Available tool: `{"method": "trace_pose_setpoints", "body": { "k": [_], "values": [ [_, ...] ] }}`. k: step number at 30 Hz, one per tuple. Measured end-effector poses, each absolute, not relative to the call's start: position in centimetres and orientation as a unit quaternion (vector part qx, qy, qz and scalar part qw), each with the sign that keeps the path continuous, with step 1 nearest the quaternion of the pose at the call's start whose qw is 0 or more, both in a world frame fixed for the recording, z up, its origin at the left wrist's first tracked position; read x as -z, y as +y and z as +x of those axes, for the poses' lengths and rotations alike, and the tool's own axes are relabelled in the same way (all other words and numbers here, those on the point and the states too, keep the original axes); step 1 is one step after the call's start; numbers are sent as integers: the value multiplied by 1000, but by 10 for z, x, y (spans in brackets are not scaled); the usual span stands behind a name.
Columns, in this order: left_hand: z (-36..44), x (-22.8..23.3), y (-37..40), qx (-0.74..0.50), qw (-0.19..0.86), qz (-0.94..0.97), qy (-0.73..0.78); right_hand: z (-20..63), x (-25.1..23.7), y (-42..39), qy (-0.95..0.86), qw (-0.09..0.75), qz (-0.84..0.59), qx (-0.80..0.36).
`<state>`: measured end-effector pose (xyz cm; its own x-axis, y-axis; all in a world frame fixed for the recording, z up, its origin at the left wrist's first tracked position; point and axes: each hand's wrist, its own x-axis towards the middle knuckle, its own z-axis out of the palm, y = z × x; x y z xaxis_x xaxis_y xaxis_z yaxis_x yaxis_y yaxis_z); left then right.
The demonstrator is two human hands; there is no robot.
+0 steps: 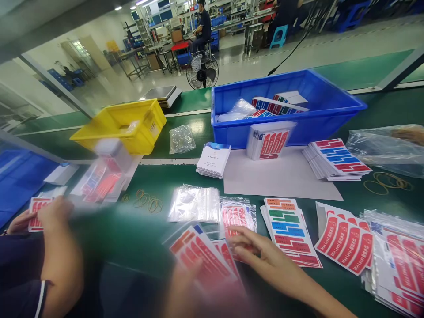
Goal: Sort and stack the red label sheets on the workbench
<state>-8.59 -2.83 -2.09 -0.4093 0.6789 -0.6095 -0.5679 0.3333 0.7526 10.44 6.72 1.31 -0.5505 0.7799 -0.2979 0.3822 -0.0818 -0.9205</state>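
My left hand (185,282) is blurred at the bottom centre and holds a fanned stack of red label sheets (203,258). My right hand (256,249) reaches in from the lower right with its fingers spread flat, the fingertips touching the right edge of that stack and a bagged red label sheet (236,216). Just beyond lies a pile of clear zip bags (195,203). To the right of my right hand are a stack of multicolour label sheets (288,227) and a stack of red "Min Level" labels (344,240).
A co-worker's arm (59,251) in a dark sleeve is at the left, holding a red sheet (36,210). A blue bin (327,110) and a yellow bin (132,121) stand at the back. Booklets (213,159), rubber bands (147,201) and more bagged labels (400,260) lie on the green table.
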Motion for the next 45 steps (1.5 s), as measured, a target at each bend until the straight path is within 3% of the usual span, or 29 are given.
{"method": "trace_pose_setpoints", "body": {
  "k": [6, 12, 19, 31, 36, 39, 45],
  "values": [
    [-86, 13, -23, -575, 520, 23, 631, 108, -18, 76, -583, 203, -443, -650],
    [-106, 15, -28, -567, 503, 20, 653, 152, 9, 101, -647, 203, -575, -458],
    [-55, 11, 15, -543, 558, 154, 608, 203, -5, 131, -643, 256, -595, -408],
    [-44, 5, 49, -555, 511, 284, 592, 250, 12, 296, -535, 353, -636, -429],
    [3, 9, 133, -544, 518, 376, 543, 251, 20, 335, -542, 372, -571, -492],
    [35, 19, 220, -478, 445, 518, 552, 254, 20, 343, -565, 365, -514, -532],
    [74, 47, 336, -513, 427, 499, 552, 249, 15, 351, -593, 348, -445, -574]
  ]
}}
